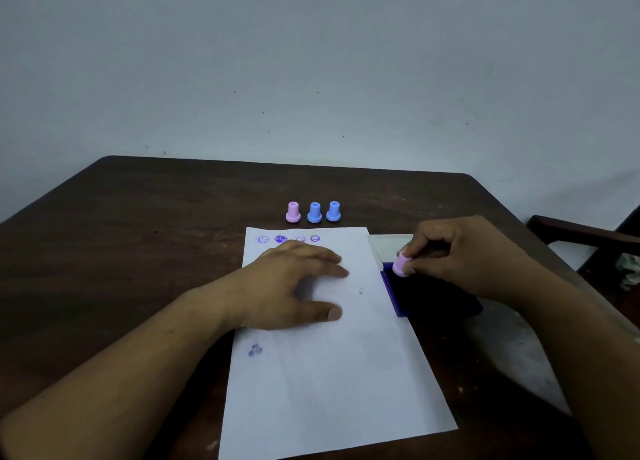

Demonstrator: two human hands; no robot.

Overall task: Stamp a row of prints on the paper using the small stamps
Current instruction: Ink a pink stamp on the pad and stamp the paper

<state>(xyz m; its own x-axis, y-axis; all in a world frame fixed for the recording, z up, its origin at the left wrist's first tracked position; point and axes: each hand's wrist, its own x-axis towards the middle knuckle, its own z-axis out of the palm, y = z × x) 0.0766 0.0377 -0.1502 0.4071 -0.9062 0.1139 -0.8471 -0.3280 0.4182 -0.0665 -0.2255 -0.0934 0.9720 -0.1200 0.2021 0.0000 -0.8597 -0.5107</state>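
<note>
Left hand (287,283) flat on paper (329,373); right fingers (420,252) grasp pink stamp (401,265), partly hiding ink pad (426,293).

The left half of the bench (114,224) lay bare, so a hand could cross it freely. Beyond the paper's (329,373) far edge three stamps (314,212) stood upright in a tight row, pink then two blue, leaving only thin gaps between them; the strip behind them up to the wall (311,61) was open. The left hand (294,279) lay flat on the upper sheet, blocking the way to the prints (287,239) from the near side. The lower sheet stayed open. On the right, the ink pad (426,293) sat just beside the paper's edge, its lid (388,243) open behind it, and the right hand (460,255) hung over it pinching a pink stamp (401,265). A chair arm (585,236) closed off the far right.
</note>
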